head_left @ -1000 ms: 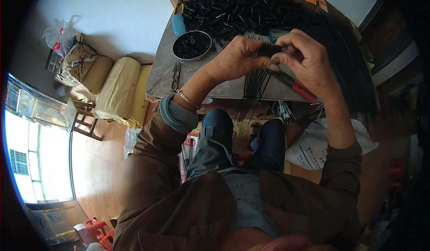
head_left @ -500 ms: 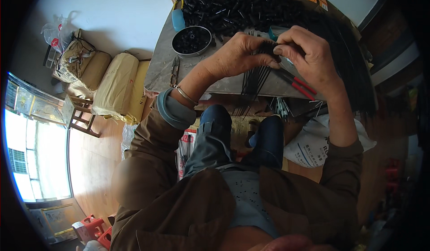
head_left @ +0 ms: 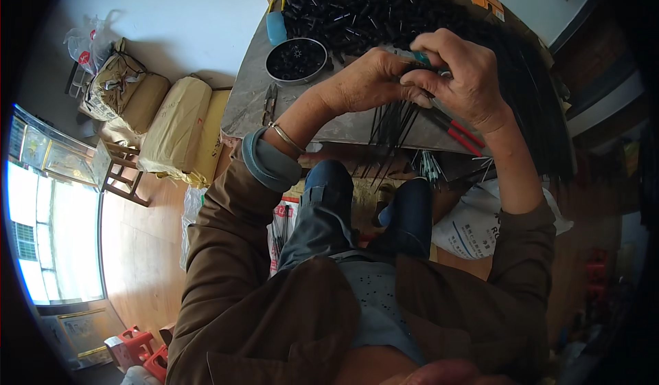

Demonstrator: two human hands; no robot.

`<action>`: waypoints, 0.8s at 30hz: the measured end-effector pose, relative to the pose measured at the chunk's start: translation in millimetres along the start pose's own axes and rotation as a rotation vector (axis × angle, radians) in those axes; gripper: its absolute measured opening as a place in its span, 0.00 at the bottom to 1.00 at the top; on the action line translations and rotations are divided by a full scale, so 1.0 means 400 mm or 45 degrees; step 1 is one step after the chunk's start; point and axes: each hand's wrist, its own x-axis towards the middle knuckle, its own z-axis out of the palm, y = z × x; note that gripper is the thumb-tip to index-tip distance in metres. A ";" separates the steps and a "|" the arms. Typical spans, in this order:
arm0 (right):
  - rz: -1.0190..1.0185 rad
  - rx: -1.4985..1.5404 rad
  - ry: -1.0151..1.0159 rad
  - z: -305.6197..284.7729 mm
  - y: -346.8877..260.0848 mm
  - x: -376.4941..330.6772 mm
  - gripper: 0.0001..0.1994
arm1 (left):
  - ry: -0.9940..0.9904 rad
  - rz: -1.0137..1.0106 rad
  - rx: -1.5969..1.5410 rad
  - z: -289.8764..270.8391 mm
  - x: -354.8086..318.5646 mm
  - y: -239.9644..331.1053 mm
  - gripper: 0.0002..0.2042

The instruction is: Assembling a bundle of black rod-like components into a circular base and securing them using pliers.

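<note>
Over the table's near edge, my left hand point(head_left: 384, 81) is closed with thumb and fingers pinched round the top of a bundle of thin black rods point(head_left: 391, 127), which fan downward below it. Close against it, my right hand point(head_left: 461, 76) is closed too, its thumb and index fingertip meeting beside the left fingertips. A dark piece shows between the two hands, but my fingers cover most of it. Just below my right hand lies a tool with red handles point(head_left: 467, 136). A metal bowl point(head_left: 296, 81) of small black parts stands left of my hands.
A heap of black tube-like pieces point(head_left: 371, 10) covers the back of the table point(head_left: 247, 76). Long black rods point(head_left: 535, 103) spread over its right side. Pliers point(head_left: 269, 105) lie near the left edge. A white sack point(head_left: 473, 223) stands at the lower right, wrapped bundles point(head_left: 177, 124) at the left.
My right hand has shifted slightly left and up, its thumb now closer over the left fingertips. My left hand stays nearly in place with the rods.
</note>
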 end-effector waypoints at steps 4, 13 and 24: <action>-0.079 -0.053 0.088 0.035 -0.001 0.003 0.11 | -0.001 -0.061 0.032 0.005 -0.006 -0.005 0.11; 0.151 -0.046 -0.004 0.076 0.005 0.017 0.05 | 0.230 0.087 0.870 0.185 -0.118 -0.150 0.30; 0.952 0.645 0.210 -0.067 0.183 0.048 0.17 | -0.063 -0.011 0.725 0.219 -0.126 -0.228 0.45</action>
